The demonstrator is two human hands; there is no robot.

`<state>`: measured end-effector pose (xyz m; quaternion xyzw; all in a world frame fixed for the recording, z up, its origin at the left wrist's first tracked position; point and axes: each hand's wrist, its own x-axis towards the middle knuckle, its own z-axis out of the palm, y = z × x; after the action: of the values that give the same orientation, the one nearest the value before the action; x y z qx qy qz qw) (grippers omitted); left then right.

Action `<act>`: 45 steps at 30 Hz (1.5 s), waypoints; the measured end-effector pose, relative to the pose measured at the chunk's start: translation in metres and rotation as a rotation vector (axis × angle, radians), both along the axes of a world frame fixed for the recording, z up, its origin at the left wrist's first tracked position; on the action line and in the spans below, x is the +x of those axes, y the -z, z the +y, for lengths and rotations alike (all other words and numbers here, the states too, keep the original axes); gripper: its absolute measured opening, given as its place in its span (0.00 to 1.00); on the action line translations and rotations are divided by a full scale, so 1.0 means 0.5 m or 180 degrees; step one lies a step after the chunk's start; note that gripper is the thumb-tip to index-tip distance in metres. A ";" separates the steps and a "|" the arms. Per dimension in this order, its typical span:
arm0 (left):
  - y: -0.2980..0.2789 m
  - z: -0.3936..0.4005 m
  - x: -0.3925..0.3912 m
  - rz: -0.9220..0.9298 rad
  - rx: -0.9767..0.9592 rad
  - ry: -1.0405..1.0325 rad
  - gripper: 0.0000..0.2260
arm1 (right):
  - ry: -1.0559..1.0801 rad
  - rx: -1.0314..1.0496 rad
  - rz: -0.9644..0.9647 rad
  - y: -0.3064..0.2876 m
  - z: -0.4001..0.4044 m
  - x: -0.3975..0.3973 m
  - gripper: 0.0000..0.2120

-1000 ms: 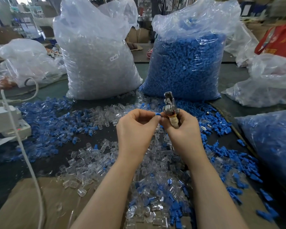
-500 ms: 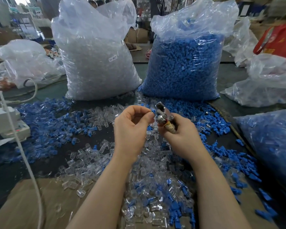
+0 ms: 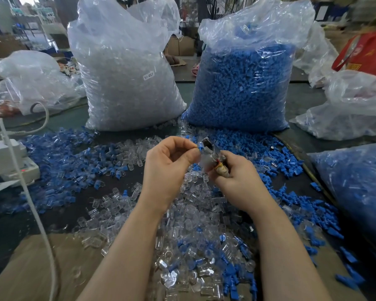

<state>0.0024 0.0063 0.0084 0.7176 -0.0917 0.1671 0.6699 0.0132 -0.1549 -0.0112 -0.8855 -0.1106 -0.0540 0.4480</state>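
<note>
My left hand [image 3: 167, 168] pinches a small blue plastic piece [image 3: 200, 146] between thumb and forefinger, held up against the jaws of a small metal cutter [image 3: 211, 152]. My right hand [image 3: 237, 181] grips the cutter by its tape-wrapped handle [image 3: 220, 170]. Both hands hover above a heap of loose clear pieces [image 3: 195, 218] and blue pieces [image 3: 59, 161] spread over the dark table.
Two tall plastic sacks stand behind, one with clear parts [image 3: 126, 83], one with blue parts [image 3: 243, 83]. More bags lie at the left [image 3: 30, 83] and right [image 3: 356, 185]. A white cable [image 3: 26, 187] and a white device [image 3: 7, 157] are at the left. Cardboard [image 3: 30, 268] covers the near edge.
Both hands have drifted left and lower. The cutter has tilted from upright to leaning left, and the blue piece now sits at its jaws.
</note>
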 end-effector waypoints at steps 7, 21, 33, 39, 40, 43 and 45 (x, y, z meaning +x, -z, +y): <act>-0.004 0.001 0.000 -0.0037 0.0023 -0.0031 0.06 | 0.0114 -0.0100 -0.0103 -0.007 0.009 -0.004 0.11; -0.006 0.079 0.016 0.0457 0.0490 -0.1028 0.04 | 0.0545 -0.0241 -0.0342 0.008 0.003 0.005 0.08; 0.060 0.228 0.018 0.1375 0.2390 -0.2966 0.10 | 0.0957 -0.0673 -0.0273 0.025 -0.006 0.012 0.04; 0.062 0.219 0.027 0.2065 0.2897 -0.2562 0.11 | 0.1195 -0.0736 -0.0224 0.025 -0.008 0.014 0.06; 0.061 0.215 0.028 0.2174 0.2953 -0.2502 0.11 | 0.1249 -0.0735 -0.0215 0.024 -0.008 0.014 0.06; 0.054 0.209 0.029 0.2202 0.3309 -0.2564 0.14 | 0.1357 -0.0718 -0.0204 0.021 -0.011 0.014 0.06; 0.044 0.205 0.028 0.2022 0.3510 -0.2706 0.16 | 0.1389 -0.0734 -0.0232 0.019 -0.012 0.013 0.07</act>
<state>0.0163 0.1090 -0.0136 0.9352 0.3192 0.1262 0.0871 0.0197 -0.1608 -0.0208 -0.9312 0.0617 -0.1684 0.3174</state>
